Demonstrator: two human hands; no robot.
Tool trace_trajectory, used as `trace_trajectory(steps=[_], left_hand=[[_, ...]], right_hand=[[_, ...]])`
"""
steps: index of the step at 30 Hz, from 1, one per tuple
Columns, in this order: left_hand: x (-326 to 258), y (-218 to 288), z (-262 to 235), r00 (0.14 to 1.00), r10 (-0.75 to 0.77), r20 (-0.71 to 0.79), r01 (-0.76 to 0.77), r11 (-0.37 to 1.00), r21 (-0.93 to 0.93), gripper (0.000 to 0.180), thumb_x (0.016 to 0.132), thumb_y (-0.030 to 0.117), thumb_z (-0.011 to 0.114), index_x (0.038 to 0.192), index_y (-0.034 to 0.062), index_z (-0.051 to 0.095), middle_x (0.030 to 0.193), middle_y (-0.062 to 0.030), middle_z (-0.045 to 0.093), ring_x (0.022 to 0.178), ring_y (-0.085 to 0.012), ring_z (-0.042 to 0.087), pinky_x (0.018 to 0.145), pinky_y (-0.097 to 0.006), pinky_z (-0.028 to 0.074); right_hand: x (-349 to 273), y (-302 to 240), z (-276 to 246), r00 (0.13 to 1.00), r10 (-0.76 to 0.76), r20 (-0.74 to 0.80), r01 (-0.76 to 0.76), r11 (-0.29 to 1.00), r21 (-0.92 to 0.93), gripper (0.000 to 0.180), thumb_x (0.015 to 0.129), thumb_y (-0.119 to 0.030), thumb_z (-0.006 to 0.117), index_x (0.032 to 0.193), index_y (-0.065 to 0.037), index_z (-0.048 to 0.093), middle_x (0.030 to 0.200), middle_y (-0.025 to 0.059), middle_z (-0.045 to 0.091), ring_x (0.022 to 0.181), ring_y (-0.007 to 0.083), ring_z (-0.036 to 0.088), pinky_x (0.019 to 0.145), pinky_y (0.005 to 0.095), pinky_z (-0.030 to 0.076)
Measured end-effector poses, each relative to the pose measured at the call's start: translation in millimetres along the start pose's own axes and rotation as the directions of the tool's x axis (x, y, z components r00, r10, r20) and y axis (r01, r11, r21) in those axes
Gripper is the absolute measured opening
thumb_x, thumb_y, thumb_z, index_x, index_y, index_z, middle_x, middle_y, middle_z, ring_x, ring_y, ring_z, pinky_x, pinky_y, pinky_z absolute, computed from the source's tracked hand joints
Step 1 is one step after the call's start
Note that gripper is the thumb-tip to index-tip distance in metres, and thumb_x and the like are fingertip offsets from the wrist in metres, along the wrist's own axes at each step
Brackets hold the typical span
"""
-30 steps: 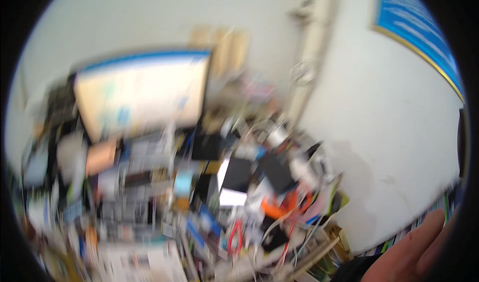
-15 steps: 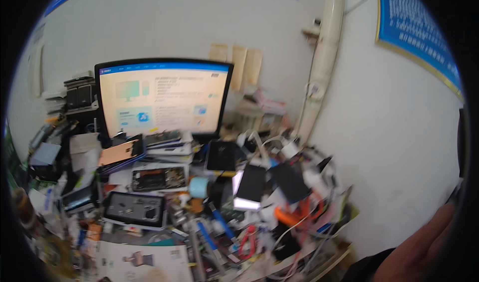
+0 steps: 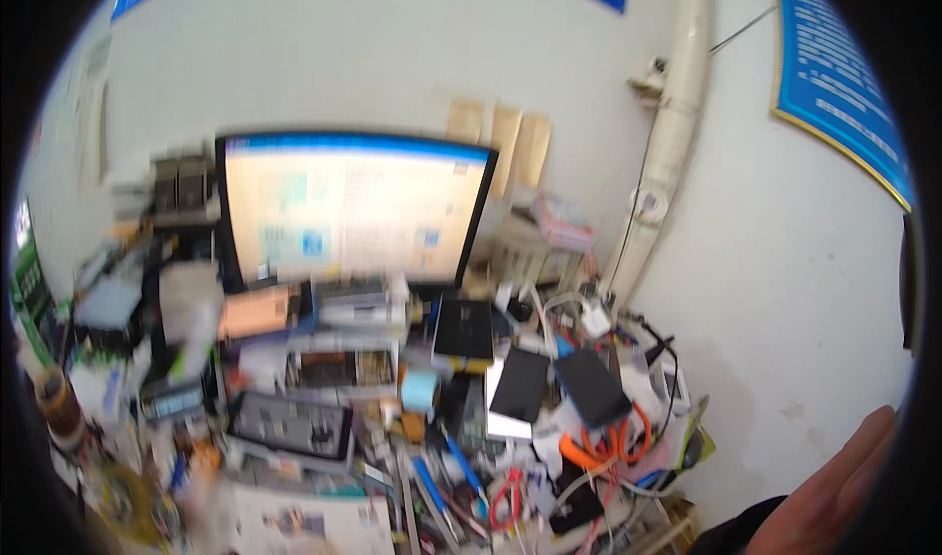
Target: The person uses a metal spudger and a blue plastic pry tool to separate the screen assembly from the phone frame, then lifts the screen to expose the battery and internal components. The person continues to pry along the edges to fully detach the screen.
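Orange-handled scissors (image 3: 599, 447) lower center, glossy plastic in tangled cables | my right hand (image 3: 834, 496) lower right, flat, fingers wide, holding nothing | left hand: can't see it | glowing rectangular monitor (image 3: 353, 211) mid-frame

One lit monitor (image 3: 353, 211) stands at the far side of the cluttered table (image 3: 687, 530). Three tan strips (image 3: 502, 135) lean against the wall behind its right top corner. Three flat black boxes (image 3: 518, 384) lie right of centre. One light blue tape roll (image 3: 420, 390) sits near the middle, and one brown tape roll (image 3: 57, 403) at the left edge. One orange-handled tool (image 3: 603, 447) lies to the right, with one red-handled pair of pliers (image 3: 505, 501) nearer. One white pipe (image 3: 667, 133) runs up the wall. Two blue posters (image 3: 834, 74) hang there, far right and far left. One hand (image 3: 834, 496) shows at the near right. The small loose parts and cables are too blurred to count.
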State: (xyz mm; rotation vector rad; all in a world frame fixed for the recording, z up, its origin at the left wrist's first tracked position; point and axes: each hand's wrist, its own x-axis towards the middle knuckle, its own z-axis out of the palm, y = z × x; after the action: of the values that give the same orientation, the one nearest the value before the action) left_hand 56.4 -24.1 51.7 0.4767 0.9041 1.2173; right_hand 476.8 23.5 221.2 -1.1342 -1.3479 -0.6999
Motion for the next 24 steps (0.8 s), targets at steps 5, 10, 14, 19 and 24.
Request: trace_trajectory(steps=[5,10,14,19,24], left_hand=[[2,-11,-18,0.996,-0.092,-0.018,0.093,0.994,0.050,0.037,0.106,0.023,0.057,0.133,-0.0026,0.056,0.118,-0.0205,0.070,0.109,-0.0362,0.069,0.099,-0.053,0.056],[1,-10,-28,0.987,-0.029,-0.158,0.030,1.000,0.007,0.056,0.098,0.028,0.068,0.145,0.0046,0.046,0.116,-0.0268,0.068,0.105,-0.0407,0.071,0.088,-0.057,0.061],[7,-7,-25,0.997,0.020,-0.074,-0.025,0.998,-0.065,0.049,0.100,0.019,0.065,0.141,-0.0031,0.049,0.118,-0.0212,0.068,0.112,-0.0414,0.069,0.099,-0.064,0.055],[18,-10,-22,0.993,0.031,-0.113,-0.039,0.997,-0.063,0.053,0.101,0.025,0.066,0.146,0.0037,0.046,0.116,-0.0253,0.069,0.105,-0.0377,0.071,0.094,-0.054,0.059],[28,-21,-23,0.993,0.031,-0.117,-0.055,0.978,-0.203,0.050,0.102,0.023,0.065,0.144,0.0048,0.047,0.118,-0.0210,0.068,0.109,-0.0349,0.068,0.095,-0.052,0.058]], right_hand=[[-23,-4,3,0.993,-0.061,0.102,0.062,0.998,-0.003,0.026,0.080,0.000,0.077,0.105,0.001,0.071,0.092,0.0123,0.066,0.074,0.0264,0.065,0.065,0.0338,0.051],[-33,-30,6,0.972,-0.155,0.174,0.147,0.988,0.054,0.025,0.080,0.000,0.078,0.103,0.000,0.071,0.088,0.0119,0.066,0.071,0.0262,0.065,0.063,0.0337,0.051],[-35,-74,30,0.932,-0.311,0.186,0.285,0.946,0.155,0.024,0.079,-0.001,0.079,0.102,0.000,0.072,0.086,0.0116,0.066,0.069,0.0261,0.064,0.061,0.0337,0.051],[-89,-78,101,0.618,0.103,0.780,-0.299,0.948,0.112,0.016,0.084,-0.001,0.076,0.098,0.000,0.070,0.084,0.0128,0.065,0.068,0.0257,0.065,0.060,0.0334,0.051],[-154,-34,140,0.364,0.236,0.901,-0.053,0.971,-0.233,0.010,0.084,-0.016,0.073,0.088,-0.008,0.068,0.088,0.0108,0.065,0.078,0.0347,0.067,0.066,0.0439,0.054]])
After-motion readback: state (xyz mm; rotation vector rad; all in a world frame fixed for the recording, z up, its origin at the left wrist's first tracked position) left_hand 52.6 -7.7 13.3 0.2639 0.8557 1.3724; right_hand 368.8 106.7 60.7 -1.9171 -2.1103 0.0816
